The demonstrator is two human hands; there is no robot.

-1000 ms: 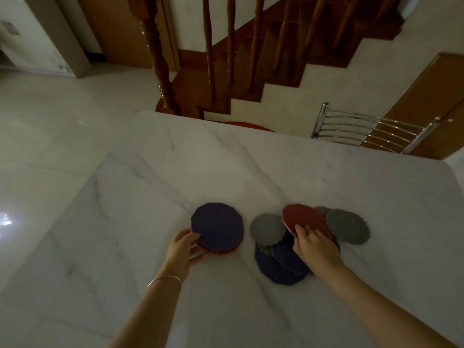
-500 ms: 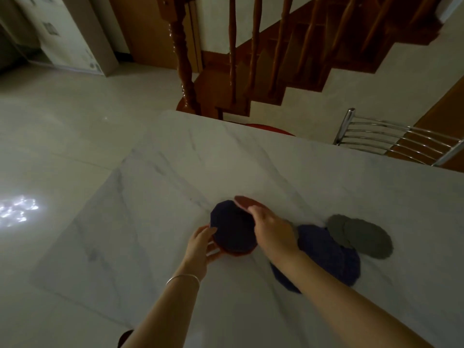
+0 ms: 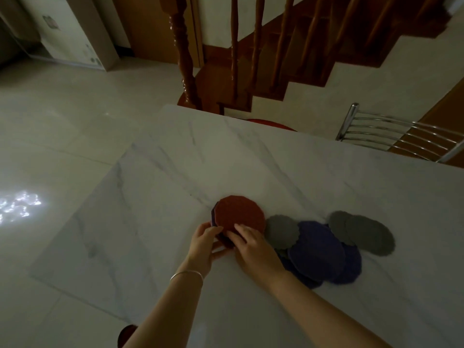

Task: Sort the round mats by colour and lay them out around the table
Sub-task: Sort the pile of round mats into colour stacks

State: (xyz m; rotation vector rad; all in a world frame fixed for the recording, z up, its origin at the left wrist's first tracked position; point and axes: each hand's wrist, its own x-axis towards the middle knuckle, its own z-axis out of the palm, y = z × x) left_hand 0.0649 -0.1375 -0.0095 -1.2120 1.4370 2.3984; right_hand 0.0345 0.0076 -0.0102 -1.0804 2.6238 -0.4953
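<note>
A red round mat point(image 3: 239, 214) lies on top of a small stack on the white marble table point(image 3: 251, 159); a dark blue mat's edge shows under it at the left. My left hand point(image 3: 204, 243) grips the stack's near left edge. My right hand point(image 3: 251, 244) holds the near edge of the red mat, fingers on top of it. To the right lies a loose heap: a grey scalloped mat point(image 3: 281, 231), two dark blue mats point(image 3: 317, 249) overlapping, and two grey mats point(image 3: 366, 234) further right.
A metal chair back point(image 3: 399, 133) stands at the table's far right edge. A red stool seat point(image 3: 271, 123) peeks over the far edge. Wooden stairs with a banister point(image 3: 183, 54) rise behind. Tiled floor lies to the left.
My right hand carried the red mat from the right heap over to the left stack and laid it on the blue mat. My left hand stayed at the stack's edge.
</note>
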